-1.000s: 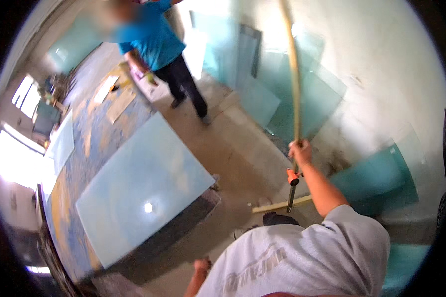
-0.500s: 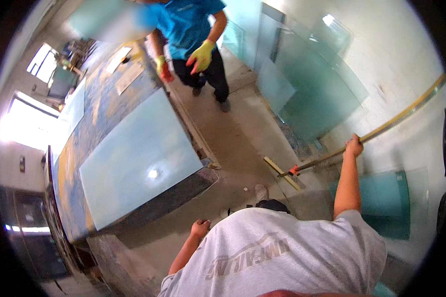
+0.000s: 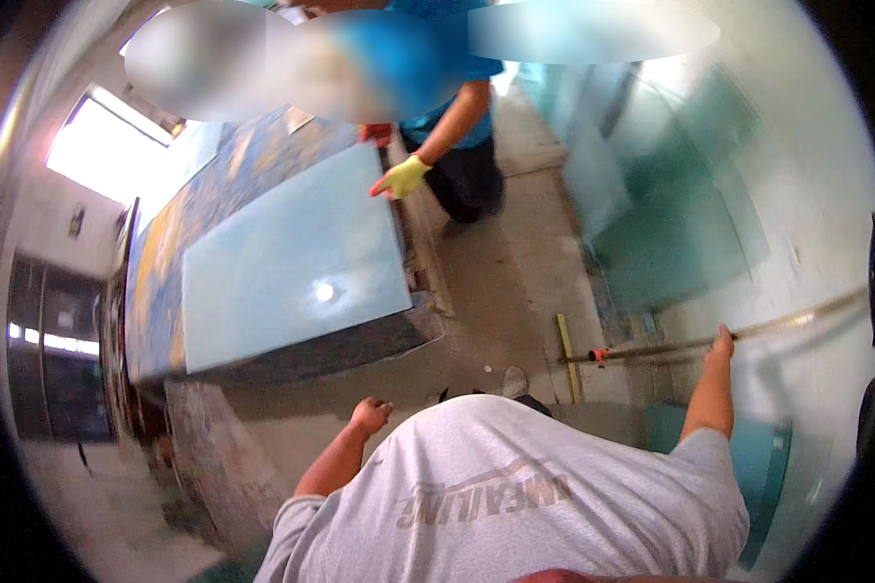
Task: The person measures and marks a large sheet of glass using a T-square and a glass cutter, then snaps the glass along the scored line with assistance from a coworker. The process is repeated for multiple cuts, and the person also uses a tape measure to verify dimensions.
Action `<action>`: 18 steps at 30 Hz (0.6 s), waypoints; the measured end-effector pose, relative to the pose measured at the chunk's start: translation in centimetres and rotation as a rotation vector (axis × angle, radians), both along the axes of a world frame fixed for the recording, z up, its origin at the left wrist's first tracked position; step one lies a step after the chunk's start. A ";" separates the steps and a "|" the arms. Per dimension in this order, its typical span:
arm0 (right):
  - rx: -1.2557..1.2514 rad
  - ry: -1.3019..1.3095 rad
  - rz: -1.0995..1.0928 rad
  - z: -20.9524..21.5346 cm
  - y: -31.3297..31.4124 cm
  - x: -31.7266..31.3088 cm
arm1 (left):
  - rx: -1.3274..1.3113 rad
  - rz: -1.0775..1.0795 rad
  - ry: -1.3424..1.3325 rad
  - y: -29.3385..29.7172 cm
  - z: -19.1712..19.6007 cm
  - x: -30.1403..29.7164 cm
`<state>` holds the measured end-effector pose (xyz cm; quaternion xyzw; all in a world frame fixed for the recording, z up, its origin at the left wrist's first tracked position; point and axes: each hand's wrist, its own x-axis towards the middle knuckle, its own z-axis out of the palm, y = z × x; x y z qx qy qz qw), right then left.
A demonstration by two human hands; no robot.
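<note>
My right hand [image 3: 724, 342] is out to the right with its fingers closed on a T-square [image 3: 651, 349]. This is a long, thin bar with a yellow crosspiece [image 3: 567, 358] at its left end and an orange-red fitting beside that. My left hand [image 3: 371, 416] hangs at waist height, fingers curled; what is in it, if anything, I cannot make out. In front of that hand lies a large pale-blue glass sheet [image 3: 292, 262] on a worn, blue-and-yellow-stained table [image 3: 156, 311].
A co-worker in a blue shirt [image 3: 476, 102] stands at the table's far right side, a yellow-and-red glove [image 3: 401, 179] at the glass edge. Greenish glass sheets [image 3: 671, 228] lean against the right wall. Another teal pane [image 3: 763, 486] stands by my right arm.
The co-worker has come nearer and reached the glass sheet's edge. My view has turned; the T-square now lies more level across it, still in my right hand.
</note>
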<state>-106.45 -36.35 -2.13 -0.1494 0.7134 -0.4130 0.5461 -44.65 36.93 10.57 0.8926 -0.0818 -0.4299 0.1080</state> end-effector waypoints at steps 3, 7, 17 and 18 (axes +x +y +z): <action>0.024 0.201 -0.045 -0.8 2.2 3.7 | -0.081 0.130 0.010 -0.4 1.6 -1.1; 0.173 0.318 0.104 -6.5 12.1 12.3 | -0.211 0.339 0.020 1.2 1.5 -2.0; 0.026 -0.131 1.445 2.6 38.0 52.2 | -0.486 0.823 0.191 9.3 -2.2 4.7; 0.007 -0.190 1.488 3.3 38.1 54.8 | -0.521 0.837 0.200 10.3 -2.6 6.0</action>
